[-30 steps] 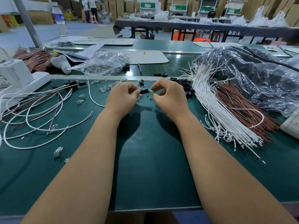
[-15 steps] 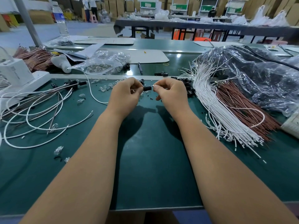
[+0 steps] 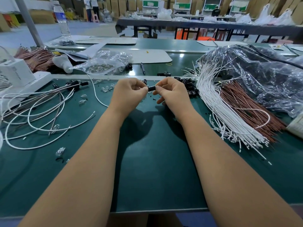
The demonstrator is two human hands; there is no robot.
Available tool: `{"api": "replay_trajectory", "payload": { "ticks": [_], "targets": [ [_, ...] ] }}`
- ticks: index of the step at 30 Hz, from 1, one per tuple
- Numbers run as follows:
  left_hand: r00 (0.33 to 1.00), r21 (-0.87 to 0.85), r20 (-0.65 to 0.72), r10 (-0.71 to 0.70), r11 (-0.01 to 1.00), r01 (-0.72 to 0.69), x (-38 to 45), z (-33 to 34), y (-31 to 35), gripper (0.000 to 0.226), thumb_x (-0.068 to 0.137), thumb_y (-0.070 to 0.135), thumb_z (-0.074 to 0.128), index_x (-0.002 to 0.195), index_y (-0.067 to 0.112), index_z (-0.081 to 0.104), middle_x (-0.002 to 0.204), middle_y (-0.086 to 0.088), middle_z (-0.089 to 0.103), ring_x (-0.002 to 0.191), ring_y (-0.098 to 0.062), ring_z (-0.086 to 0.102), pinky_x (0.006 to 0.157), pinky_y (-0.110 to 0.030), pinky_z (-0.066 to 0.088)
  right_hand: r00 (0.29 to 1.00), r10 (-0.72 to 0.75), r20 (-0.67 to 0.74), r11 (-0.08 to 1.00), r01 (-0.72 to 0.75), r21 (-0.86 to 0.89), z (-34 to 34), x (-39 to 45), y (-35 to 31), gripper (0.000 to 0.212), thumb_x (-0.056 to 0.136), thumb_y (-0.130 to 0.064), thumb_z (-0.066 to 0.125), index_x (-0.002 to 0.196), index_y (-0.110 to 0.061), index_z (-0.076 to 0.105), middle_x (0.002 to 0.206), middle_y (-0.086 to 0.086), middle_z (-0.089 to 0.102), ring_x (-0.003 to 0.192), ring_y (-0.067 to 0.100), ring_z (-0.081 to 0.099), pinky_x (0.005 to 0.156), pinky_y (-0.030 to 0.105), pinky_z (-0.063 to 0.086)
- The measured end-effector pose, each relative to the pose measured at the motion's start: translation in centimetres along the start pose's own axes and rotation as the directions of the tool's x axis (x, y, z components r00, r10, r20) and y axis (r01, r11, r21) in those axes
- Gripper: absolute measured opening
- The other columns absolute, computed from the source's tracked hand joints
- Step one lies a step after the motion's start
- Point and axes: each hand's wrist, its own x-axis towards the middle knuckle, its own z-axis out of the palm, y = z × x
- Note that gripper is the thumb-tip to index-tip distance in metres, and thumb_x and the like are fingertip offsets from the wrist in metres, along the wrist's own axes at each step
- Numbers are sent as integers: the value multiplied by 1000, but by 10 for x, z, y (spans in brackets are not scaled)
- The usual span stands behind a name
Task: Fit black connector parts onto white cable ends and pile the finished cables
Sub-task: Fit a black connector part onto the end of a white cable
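left hand (image 3: 129, 92) and right hand (image 3: 173, 94) both pinch one black connector part (image 3: 151, 88) between curled fingertips above the green table (image 3: 155, 161).

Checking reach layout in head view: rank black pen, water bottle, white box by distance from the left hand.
From the left hand, nearest first:
1. Black pen, just beyond the hands, slightly right.
2. White box, far left on the bench.
3. Water bottle, far back left.
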Motion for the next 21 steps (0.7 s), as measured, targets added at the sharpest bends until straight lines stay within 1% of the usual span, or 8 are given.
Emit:
{"api": "replay_trajectory", "payload": {
  "ticks": [1, 3, 6, 10, 13, 15, 18, 21],
  "targets": [
    [1000, -56, 7, -22, 998, 23, 0, -2, 1, 13, 84, 8, 67, 73, 15, 67, 60, -1, 63, 49, -1, 52, 52, -12, 43, 999, 20, 27, 1000, -21, 20, -1, 1, 0, 18, 93, -6, 58, 79, -16, 57, 78, 9, 68, 47, 6, 55, 46, 14, 41],
    [998, -111, 28, -48, 993, 51, 1, -4, 1, 13, 83, 8, 69, 72, 15, 69, 62, -1, 63, 53, -3, 54, 55, -13, 45, 997, 45, 69, 999, -47, 24, -3, 2, 0, 17, 94, -7, 57, 80, -16, 56, 75, 5, 69, 48, 10, 56, 47, 16, 41],
    [998, -133, 33, -57, 989, 61, 0, -4, -1, 16, 82, 11, 72, 69, 21, 69, 66, -4, 66, 57, -7, 55, 59, -15, 47, 994, 64, 84, 997, -68, 42, -5, 3, 0, 17, 94, -7, 57, 80, -16, 57, 72, 3, 69, 48, 11, 56, 47, 16, 42],
    [997, -131, 1, -73, 989, 73, 0, 0, -2, 17, 81, 13, 73, 66, 21, 69, 62, -4, 63, 53, -4, 52, 55, -13, 44, 993, 98, 70, 989, -105, 104, -6, 4, 1, 9, 95, -14, 55, 90, -17, 62, 73, -1, 71, 53, 11, 59, 51, 17, 44],
    [996, -155, -4, -93, 984, 91, 1, 0, -2, 18, 81, 14, 74, 66, 22, 68, 61, -3, 61, 54, -7, 50, 56, -15, 43, 991, 90, 98, 986, -103, 134, -4, 4, 2, 4, 92, -20, 62, 93, -20, 66, 76, -2, 71, 58, 11, 62, 55, 19, 47],
    [995, -160, 7, -98, 982, 98, 1, 0, -2, 16, 82, 14, 74, 69, 21, 69, 64, -6, 62, 58, -10, 51, 58, -16, 43, 993, 60, 103, 991, -72, 112, -3, 3, 2, 4, 91, -16, 64, 90, -20, 66, 75, 0, 69, 58, 11, 61, 56, 20, 47],
    [993, -136, 58, -99, 985, 106, 0, 2, -1, 13, 85, 12, 71, 74, 18, 70, 71, -11, 65, 65, -13, 53, 60, -15, 44, 995, 45, 88, 995, -53, 85, -2, 3, 3, 10, 92, -9, 63, 85, -16, 65, 71, 2, 66, 56, 11, 60, 56, 22, 47],
    [991, -110, 102, -85, 989, 96, -1, 4, 0, 8, 87, 13, 69, 80, 15, 72, 78, -23, 68, 70, -17, 51, 68, -25, 43, 996, 63, 66, 995, -68, 78, -1, 4, 3, 15, 95, -6, 57, 82, -13, 62, 70, 3, 63, 54, 11, 59, 54, 21, 47]
  ]
}}
